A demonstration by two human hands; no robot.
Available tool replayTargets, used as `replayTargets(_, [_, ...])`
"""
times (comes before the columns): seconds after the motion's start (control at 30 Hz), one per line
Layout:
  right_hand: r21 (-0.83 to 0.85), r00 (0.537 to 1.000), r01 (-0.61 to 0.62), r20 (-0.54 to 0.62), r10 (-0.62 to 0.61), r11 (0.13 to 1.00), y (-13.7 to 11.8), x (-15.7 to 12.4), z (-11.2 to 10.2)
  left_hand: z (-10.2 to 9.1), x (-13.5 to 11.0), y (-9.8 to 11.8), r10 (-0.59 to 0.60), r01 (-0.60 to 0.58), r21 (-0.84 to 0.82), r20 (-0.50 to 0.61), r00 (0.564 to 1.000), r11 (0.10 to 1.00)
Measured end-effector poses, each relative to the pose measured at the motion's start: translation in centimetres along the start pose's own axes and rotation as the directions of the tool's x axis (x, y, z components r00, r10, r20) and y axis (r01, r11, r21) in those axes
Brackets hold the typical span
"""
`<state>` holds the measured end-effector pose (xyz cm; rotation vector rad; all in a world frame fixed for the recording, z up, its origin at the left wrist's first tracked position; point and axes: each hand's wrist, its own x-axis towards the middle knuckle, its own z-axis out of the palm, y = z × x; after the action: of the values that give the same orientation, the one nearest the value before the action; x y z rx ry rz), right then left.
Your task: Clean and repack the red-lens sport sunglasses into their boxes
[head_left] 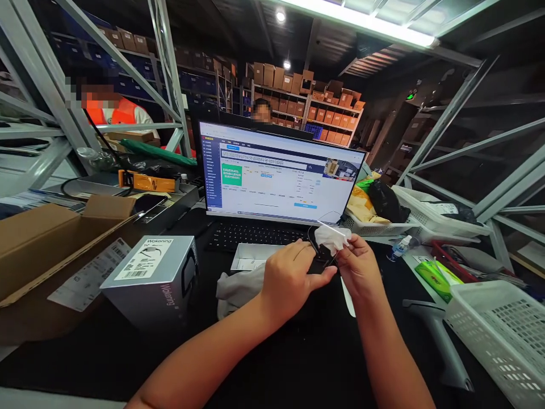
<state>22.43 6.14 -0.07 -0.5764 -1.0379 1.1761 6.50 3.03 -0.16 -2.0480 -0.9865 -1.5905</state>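
"Wakening", on white label [143,259], grey box [149,284]

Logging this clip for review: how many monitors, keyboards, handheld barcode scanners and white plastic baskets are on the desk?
Monitors: 1
Keyboards: 1
Handheld barcode scanners: 1
White plastic baskets: 3
Total: 6

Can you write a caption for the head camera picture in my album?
Left hand and right hand hold a white cloth on dark glasses before a computer monitor.
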Motion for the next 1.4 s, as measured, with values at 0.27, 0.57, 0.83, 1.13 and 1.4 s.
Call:
replayTargets(0.27, [-0.141,0.956,0.093,0.289,-0.049,0.986,0.0,-0.7,-0.6,0.0,-0.3,0.5,0.002,-0.003,0.003,0.076,0.997,1.000])
replayTargets(0.57, [0.152,0.998,-0.047,-0.039,0.053,0.987,-0.1,-1.0,1.6,0.2,-0.4,1.5,0.095,-0.103,0.070,0.098,0.991,0.992])
replayTargets(0.83, [-0.049,0.997,-0.037,0.062,0.040,0.998,-0.4,-1.3,1.5,-0.2,-0.2,1.7,0.108,-0.111,0.089,0.040,0.993,0.990])
replayTargets(1.13, [0.190,0.995,-0.091,-0.030,0.098,0.978,-1.9,-1.2,2.0,0.1,-0.5,1.9,0.172,-0.175,0.049,0.068,0.983,0.983])
replayTargets(1.4, [-0.057,0.992,-0.093,0.079,0.097,0.994,-2.1,-1.9,1.2,-0.4,-0.2,1.8,0.161,-0.161,0.060,0.012,0.987,0.985])
